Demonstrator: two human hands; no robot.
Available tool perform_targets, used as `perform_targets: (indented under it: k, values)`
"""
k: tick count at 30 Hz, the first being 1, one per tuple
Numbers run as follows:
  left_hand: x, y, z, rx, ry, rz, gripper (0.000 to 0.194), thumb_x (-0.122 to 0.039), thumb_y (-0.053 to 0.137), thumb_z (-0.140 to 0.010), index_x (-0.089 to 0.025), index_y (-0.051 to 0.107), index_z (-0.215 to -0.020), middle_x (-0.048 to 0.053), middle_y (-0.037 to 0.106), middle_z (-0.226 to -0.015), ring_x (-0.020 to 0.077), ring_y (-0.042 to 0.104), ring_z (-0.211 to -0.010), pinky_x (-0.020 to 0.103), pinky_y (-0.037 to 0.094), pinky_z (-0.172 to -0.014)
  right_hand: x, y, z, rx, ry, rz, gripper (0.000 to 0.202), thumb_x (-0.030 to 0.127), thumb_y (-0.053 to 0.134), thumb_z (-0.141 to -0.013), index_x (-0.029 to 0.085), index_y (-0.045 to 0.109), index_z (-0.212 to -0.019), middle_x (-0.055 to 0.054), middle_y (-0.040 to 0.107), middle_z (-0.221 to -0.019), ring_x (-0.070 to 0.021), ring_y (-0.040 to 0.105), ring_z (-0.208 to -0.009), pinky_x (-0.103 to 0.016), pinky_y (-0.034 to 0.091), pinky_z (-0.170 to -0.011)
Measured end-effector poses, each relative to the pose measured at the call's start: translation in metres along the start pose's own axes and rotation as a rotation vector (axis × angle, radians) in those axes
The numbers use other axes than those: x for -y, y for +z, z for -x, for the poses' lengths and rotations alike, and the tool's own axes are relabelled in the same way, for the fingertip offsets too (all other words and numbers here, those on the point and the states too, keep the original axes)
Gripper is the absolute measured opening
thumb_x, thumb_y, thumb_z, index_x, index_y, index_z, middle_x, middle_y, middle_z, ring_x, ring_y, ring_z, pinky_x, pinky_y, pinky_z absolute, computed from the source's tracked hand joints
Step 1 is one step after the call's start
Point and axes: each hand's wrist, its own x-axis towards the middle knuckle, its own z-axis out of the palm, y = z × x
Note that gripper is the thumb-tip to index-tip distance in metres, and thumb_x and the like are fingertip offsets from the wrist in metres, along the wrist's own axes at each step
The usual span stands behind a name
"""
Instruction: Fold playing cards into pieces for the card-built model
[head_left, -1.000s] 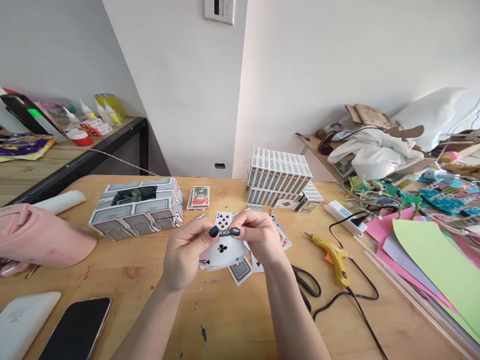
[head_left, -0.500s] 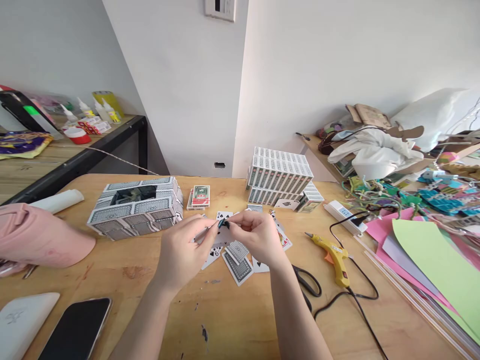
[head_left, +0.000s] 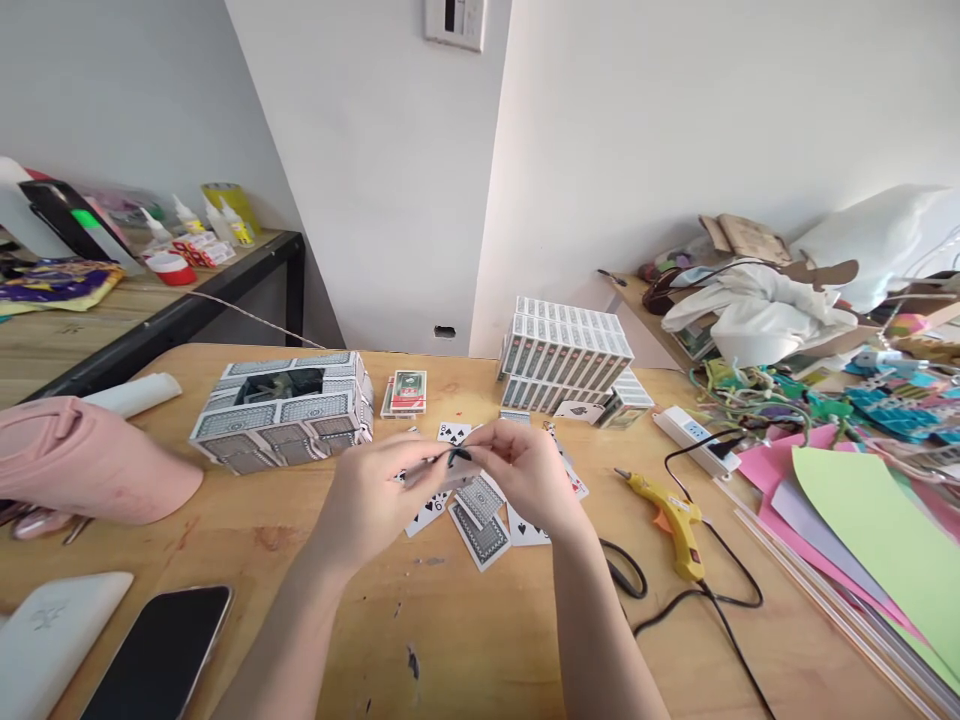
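My left hand (head_left: pixel 367 495) and my right hand (head_left: pixel 525 475) meet above the middle of the table, fingertips pinched together. Between them is a playing card (head_left: pixel 466 468), seen at a slant and partly hidden by the fingers. Dark shiny spots show at the fingertips; whether these are nails or a small object is unclear. Under the hands lie loose playing cards, among them an eight of spades (head_left: pixel 453 432) face up and a grey patterned card (head_left: pixel 484 540) face down. Left of them stands a box covered with playing cards (head_left: pixel 281 420), with an opening in its top.
Stacked card packs (head_left: pixel 566 345) stand behind my right hand, and a small card pack (head_left: pixel 408 390) lies further left. A yellow glue gun (head_left: pixel 671 515) with its cord, black scissors (head_left: pixel 626 568), a power strip (head_left: pixel 694 438) and coloured paper (head_left: pixel 862 530) are rightward. A phone (head_left: pixel 161 655) lies front left.
The view has shifted slightly, so everything sits a little further right. The fingertips have moved slightly against each other, still pinching the card.
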Motion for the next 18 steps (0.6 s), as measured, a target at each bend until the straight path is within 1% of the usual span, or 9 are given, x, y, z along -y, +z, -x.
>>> perform_targets:
  k: [3,5,7,10,14,18]
  values:
    - [-0.007,0.007,0.001,0.019,0.012,-0.017,0.018,-0.019,0.053,-0.078,-0.021,0.071,-0.077,-0.002,0.066,-0.063,0.0087,0.054,-0.053,0.019,0.041,-0.051,0.000,-0.003,0.000,-0.117,-0.088,0.157,0.018,0.015,0.051,-0.076,0.020,0.067,-0.071,-0.001,0.068,-0.069,-0.0148,0.062,-0.066,-0.026,0.046,-0.064]
    - [-0.011,0.010,0.001,0.038,-0.011,-0.020,0.020,-0.020,0.051,-0.079,-0.020,0.072,-0.077,-0.003,0.064,-0.060,0.0081,0.052,-0.051,0.019,0.039,-0.049,-0.001,-0.006,0.000,-0.171,-0.127,0.202,0.019,0.014,0.051,-0.076,0.021,0.068,-0.070,-0.001,0.069,-0.069,-0.0158,0.063,-0.067,-0.026,0.047,-0.064]
    - [-0.013,0.012,0.001,0.070,-0.039,-0.026,0.023,-0.020,0.049,-0.079,-0.020,0.072,-0.079,-0.003,0.062,-0.057,0.0078,0.049,-0.048,0.018,0.039,-0.048,-0.004,-0.009,0.000,-0.204,-0.136,0.222,0.019,0.015,0.052,-0.076,0.021,0.068,-0.070,-0.001,0.070,-0.070,-0.0169,0.064,-0.068,-0.026,0.047,-0.065]
    - [-0.013,0.013,0.002,0.124,-0.074,-0.028,0.026,-0.020,0.047,-0.079,-0.020,0.072,-0.086,-0.003,0.060,-0.055,0.0084,0.049,-0.048,0.018,0.039,-0.048,-0.008,-0.013,0.001,-0.225,-0.122,0.243,0.018,0.015,0.054,-0.076,0.022,0.069,-0.070,-0.001,0.071,-0.071,-0.0178,0.065,-0.069,-0.027,0.047,-0.066]
    - [-0.010,0.010,0.004,0.171,-0.070,0.016,0.030,-0.019,0.046,-0.079,-0.020,0.069,-0.099,-0.001,0.065,-0.063,0.0094,0.053,-0.052,0.019,0.042,-0.049,-0.008,-0.018,0.001,-0.220,-0.115,0.231,0.018,0.016,0.054,-0.076,0.022,0.069,-0.070,0.000,0.071,-0.071,-0.0176,0.065,-0.069,-0.027,0.048,-0.065]
    - [-0.008,0.001,0.005,0.230,-0.118,0.083,0.031,-0.021,0.045,-0.079,-0.020,0.069,-0.099,-0.003,0.060,-0.054,0.0077,0.048,-0.043,0.018,0.038,-0.040,-0.007,-0.020,0.001,-0.203,-0.099,0.178,0.015,0.018,0.055,-0.076,0.022,0.069,-0.070,-0.001,0.071,-0.072,-0.0177,0.065,-0.069,-0.027,0.048,-0.064]
